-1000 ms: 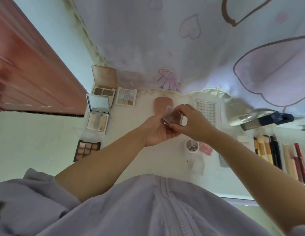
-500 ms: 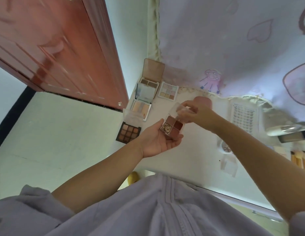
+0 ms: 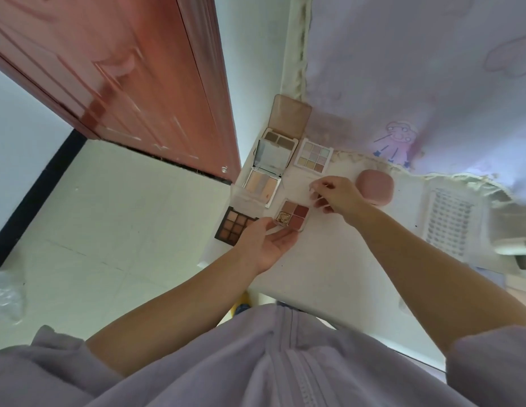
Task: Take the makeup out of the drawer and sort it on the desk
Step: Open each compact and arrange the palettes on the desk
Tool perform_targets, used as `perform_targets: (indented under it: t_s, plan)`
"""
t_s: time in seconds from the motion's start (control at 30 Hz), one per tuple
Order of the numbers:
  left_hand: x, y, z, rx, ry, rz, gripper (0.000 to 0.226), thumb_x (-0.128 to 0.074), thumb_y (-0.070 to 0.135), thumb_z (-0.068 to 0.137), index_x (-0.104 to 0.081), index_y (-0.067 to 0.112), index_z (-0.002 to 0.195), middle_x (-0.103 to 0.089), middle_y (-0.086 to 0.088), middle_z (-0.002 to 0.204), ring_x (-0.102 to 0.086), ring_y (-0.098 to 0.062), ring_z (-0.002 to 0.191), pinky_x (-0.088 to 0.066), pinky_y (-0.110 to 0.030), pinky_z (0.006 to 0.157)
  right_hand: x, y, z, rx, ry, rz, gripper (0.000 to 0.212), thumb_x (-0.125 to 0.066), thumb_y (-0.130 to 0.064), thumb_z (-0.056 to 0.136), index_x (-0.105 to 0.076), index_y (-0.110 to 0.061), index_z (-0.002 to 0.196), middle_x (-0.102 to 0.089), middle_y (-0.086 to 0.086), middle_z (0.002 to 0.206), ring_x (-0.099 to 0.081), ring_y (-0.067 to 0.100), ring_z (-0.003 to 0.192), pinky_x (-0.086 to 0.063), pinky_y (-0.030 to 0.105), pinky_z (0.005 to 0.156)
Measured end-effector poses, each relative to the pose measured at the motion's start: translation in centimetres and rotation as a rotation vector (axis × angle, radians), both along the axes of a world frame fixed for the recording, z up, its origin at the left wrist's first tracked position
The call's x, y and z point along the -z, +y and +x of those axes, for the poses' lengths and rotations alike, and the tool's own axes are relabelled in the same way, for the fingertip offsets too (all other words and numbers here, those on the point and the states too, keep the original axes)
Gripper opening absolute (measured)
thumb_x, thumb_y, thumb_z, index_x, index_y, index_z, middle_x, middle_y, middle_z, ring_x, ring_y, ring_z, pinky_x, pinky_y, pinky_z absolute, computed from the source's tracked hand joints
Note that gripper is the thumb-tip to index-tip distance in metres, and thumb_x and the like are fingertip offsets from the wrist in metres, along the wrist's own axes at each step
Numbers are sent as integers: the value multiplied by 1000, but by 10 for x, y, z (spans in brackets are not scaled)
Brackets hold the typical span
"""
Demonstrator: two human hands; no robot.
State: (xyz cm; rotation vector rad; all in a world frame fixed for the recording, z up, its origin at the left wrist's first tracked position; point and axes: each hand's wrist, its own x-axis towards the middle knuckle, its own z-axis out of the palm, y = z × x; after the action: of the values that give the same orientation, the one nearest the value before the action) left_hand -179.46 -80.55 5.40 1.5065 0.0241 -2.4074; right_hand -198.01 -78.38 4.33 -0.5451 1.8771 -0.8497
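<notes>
A small four-pan eyeshadow palette (image 3: 293, 217) with red, brown and gold pans lies open near the left end of the white desk (image 3: 329, 274). My left hand (image 3: 266, 245) is palm up, its thumb and straight fingers touching the palette's near edge. My right hand (image 3: 338, 198) pinches the palette's clear lid (image 3: 300, 198) and holds it tipped back just above the pans. Along the desk's left edge lie a dark brown nine-pan palette (image 3: 233, 227), a mirrored compact (image 3: 263, 183), a brown compact with raised lid (image 3: 282, 136) and a pastel nine-pan palette (image 3: 313, 155).
A pink rounded case (image 3: 374, 188) sits just beyond my right hand. A clear tray of false lashes (image 3: 446, 221) lies to the right. A red-brown door (image 3: 123, 83) stands left of the desk, and a printed cloth (image 3: 417, 69) hangs behind it.
The camera swung left. The palette went from closed in both hands to open, then from my left palm down to the desk by my fingertips, with my right hand lifting its lid.
</notes>
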Motion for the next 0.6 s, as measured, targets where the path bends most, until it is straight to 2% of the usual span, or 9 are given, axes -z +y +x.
perform_targets:
  t_s: [0.1,0.2,0.23,0.3,0.37,0.4,0.53,0.6]
  plan:
    - [-2,-1,-2,-62,-18,10,15,-41,8,95,-49,0,105,-57,-29,104,-59,-37,93,-48,-45,92,7,-8,-1,8,4,-2,14,-52,-12,95,-64,-5,92,-64,6,74,-59,11,52,-47,19,45]
    - [-3,0,-7,-50,-83,-26,10,-44,9,95,-50,1,97,-53,-24,105,-56,-34,93,-46,-40,94,13,-11,-3,14,35,-17,7,-56,-12,93,-60,-7,88,-64,12,74,-64,15,53,-51,22,47]
    - [-5,1,-9,-41,-102,-40,9,-44,9,95,-49,2,96,-53,-23,102,-56,-33,92,-47,-39,92,12,-11,-3,10,38,-19,6,-59,-12,91,-58,-7,94,-64,12,74,-65,18,54,-53,24,49]
    - [-9,3,-13,-15,-120,-68,6,-45,9,95,-49,5,93,-53,-22,100,-57,-32,97,-47,-39,89,10,-8,-4,-25,45,-8,21,-61,-14,91,-51,-8,108,-63,11,75,-68,22,59,-57,30,56]
    - [-13,6,-16,17,-141,-100,8,-45,10,95,-50,7,90,-54,-20,100,-55,-31,102,-47,-40,87,2,0,-9,-80,86,10,27,-62,-17,91,-46,-15,113,-64,9,82,-70,21,63,-59,29,59]
    - [-14,7,-17,45,-158,-122,10,-44,10,96,-51,8,88,-54,-18,97,-55,-30,100,-48,-41,86,-4,6,-14,-96,111,15,26,-62,-18,91,-46,-16,112,-64,9,85,-70,19,63,-59,28,58]
    - [-18,23,-34,231,-164,-156,12,-43,11,95,-52,7,87,-53,-15,87,-56,-26,82,-51,-40,76,-31,48,-50,-49,157,-39,16,-58,-8,91,-57,-1,106,-63,17,89,-69,18,59,-55,25,50]
    - [-18,38,-52,376,-113,-164,14,-42,12,95,-54,7,91,-56,-14,87,-57,-25,79,-51,-38,73,-46,83,-70,-10,187,-31,16,-57,-8,91,-59,-3,106,-63,15,88,-68,19,61,-54,24,49]
